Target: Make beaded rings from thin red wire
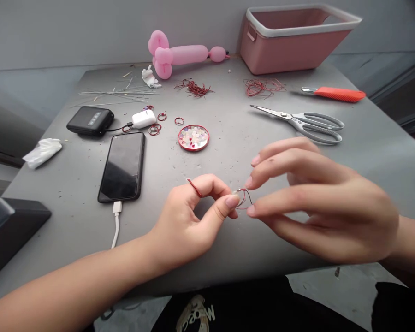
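Note:
My left hand (pixel 197 216) pinches a small ring of thin dark red wire (pixel 244 199) between thumb and forefinger, with a pale bead at the fingertips. A red wire ring (pixel 194 188) is around a finger of this hand. On the right, my right hand (pixel 318 203) has its fingers spread; the thumb and a fingertip are beside the wire loop, and whether they touch it is unclear. Beyond the hands lies a round red-rimmed dish of beads (pixel 193 138), with several finished-looking wire rings (pixel 162 117) to its left.
Scissors (pixel 297 121), an orange cutter (pixel 339 94), red wire bundles (pixel 195 88) and a pink bin (pixel 283 50) lie beyond. A phone (pixel 122 167), power bank (pixel 90 121) and white case (pixel 143 119) are left; a pink balloon (pixel 188 54) is at the back.

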The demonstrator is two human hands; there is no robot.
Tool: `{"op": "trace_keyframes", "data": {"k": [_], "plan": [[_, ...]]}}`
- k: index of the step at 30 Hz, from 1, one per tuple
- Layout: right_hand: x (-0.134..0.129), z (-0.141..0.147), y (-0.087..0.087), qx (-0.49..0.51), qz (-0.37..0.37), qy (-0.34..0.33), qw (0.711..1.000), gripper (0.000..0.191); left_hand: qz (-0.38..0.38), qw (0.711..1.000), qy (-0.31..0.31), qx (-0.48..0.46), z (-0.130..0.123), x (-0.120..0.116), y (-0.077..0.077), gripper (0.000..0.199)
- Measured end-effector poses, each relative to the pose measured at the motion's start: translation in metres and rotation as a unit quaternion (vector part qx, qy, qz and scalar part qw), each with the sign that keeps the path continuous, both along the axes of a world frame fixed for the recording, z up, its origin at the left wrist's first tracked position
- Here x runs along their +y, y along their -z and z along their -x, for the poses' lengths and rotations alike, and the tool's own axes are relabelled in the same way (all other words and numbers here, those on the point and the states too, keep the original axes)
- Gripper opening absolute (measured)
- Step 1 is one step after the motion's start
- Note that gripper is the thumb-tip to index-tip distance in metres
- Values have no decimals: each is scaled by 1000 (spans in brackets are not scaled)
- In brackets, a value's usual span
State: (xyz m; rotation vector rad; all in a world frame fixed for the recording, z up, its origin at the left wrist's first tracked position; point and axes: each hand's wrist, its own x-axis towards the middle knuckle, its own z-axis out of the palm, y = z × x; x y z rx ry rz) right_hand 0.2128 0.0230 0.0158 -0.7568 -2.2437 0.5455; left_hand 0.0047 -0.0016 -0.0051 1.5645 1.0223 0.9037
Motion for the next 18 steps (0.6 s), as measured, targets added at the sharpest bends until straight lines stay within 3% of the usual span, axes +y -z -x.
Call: {"op": "trace_keyframes", "data": {"k": [2, 5, 10, 14, 18], "plan": [[2, 0, -4, 36, 120, -4, 992, 9, -18, 1000, -9, -3, 1, 0, 1, 14], [8, 1, -4, 82, 278, -7, 957, 5, -32, 999, -5, -9, 1, 1, 1, 12], [15, 2, 4, 120, 441, -104, 884, 6, -24, 999, 15, -41, 0, 2, 3, 11], [20, 1, 10, 154, 494, -163, 840, 17, 37, 993, 48, -97, 0, 2, 2, 13], [20, 3, 14, 152, 476, -156, 852, 3, 84, 987, 62, -125, 0, 2, 3, 13]]}}
